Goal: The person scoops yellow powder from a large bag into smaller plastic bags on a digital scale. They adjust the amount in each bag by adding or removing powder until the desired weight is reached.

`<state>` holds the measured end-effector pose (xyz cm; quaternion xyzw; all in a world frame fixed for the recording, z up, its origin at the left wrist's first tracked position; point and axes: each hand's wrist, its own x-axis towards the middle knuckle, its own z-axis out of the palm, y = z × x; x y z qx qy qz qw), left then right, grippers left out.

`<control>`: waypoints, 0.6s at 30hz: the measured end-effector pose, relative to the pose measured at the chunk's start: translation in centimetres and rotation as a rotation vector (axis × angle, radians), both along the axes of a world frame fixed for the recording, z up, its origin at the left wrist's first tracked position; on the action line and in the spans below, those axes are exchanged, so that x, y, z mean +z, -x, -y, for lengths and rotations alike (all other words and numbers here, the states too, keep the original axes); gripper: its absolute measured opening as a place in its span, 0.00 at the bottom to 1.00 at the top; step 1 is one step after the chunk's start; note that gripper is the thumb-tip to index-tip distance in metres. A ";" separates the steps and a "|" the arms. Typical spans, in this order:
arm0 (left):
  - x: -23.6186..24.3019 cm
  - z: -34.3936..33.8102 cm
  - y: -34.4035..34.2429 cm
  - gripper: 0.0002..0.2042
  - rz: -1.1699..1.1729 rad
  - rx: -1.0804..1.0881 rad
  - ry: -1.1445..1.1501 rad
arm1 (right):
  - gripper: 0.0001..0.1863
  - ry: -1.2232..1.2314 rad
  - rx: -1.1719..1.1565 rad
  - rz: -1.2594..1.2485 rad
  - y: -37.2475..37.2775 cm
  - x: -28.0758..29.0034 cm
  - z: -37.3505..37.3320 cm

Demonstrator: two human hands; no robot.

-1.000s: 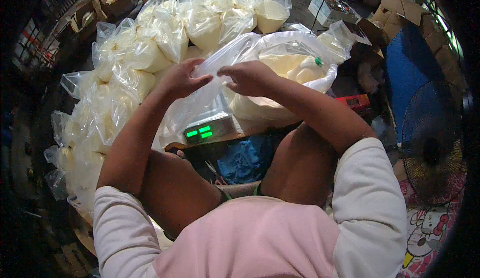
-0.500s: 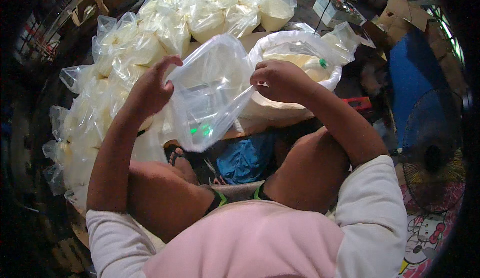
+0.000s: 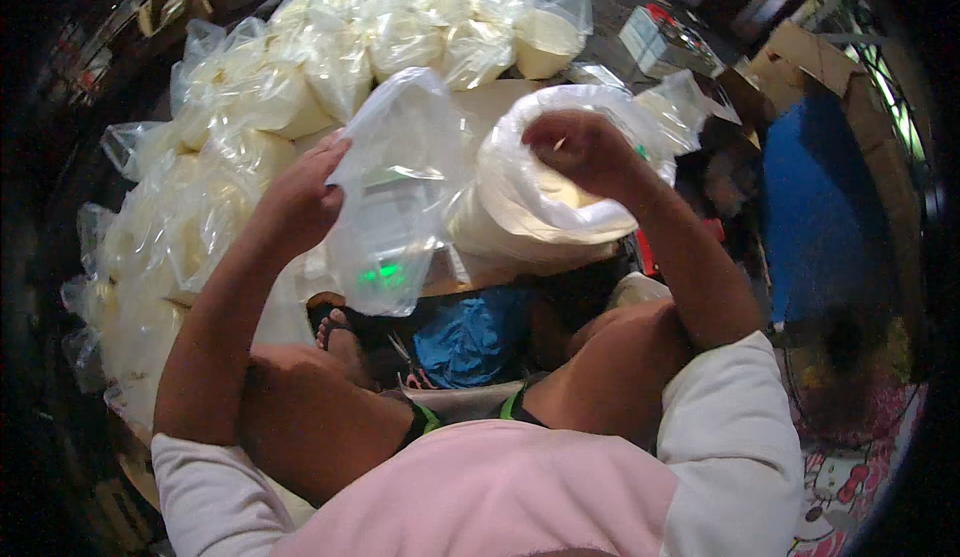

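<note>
A clear plastic bag (image 3: 400, 147) hangs in front of me, thin and empty-looking, its mouth no longer spread wide. My left hand (image 3: 305, 192) pinches the bag's left edge between thumb and fingers. Through the film show a pale metallic surface and a green lit display (image 3: 382, 274). To the right stands a large white sack (image 3: 490, 197) with a rolled-open rim and cream-coloured powder (image 3: 565, 189) inside. My right hand (image 3: 580, 152) is over the sack's opening, fingers curled and somewhat blurred; whether they grip anything is hidden.
Many filled clear bags (image 3: 340, 67) of cream powder are piled along the left and back. Scissors (image 3: 408, 362) and a blue plastic bag (image 3: 465, 337) lie between my legs. At right are a blue panel (image 3: 825, 207), cardboard (image 3: 810, 57) and a fan (image 3: 850, 357).
My right hand has left the clear bag's right edge and moved right, over the sack. My left hand has closed on the bag, which has narrowed. The sack's opening now looks more upright.
</note>
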<state>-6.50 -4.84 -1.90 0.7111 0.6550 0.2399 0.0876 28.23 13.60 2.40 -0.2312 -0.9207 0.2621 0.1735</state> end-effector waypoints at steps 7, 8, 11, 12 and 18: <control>4.8 1.4 -8.6 0.24 -0.004 -0.023 0.079 | 0.13 0.772 0.153 -0.332 12.1 -5.8 4.0; 4.1 1.7 -9.3 0.23 -0.165 -0.159 -0.091 | 0.15 1.124 0.118 -0.441 13.4 -7.5 3.1; 5.7 2.5 -14.2 0.31 0.002 -0.292 -0.007 | 0.35 1.467 0.572 -0.689 13.2 -15.1 -5.8; 6.0 3.2 -15.1 0.30 0.010 -0.334 -0.082 | 0.35 1.421 0.544 -0.772 13.2 -15.4 -6.6; 4.4 3.5 -12.5 0.29 -0.049 -0.292 -0.139 | 0.27 1.169 -0.043 -0.720 13.9 -12.4 -3.8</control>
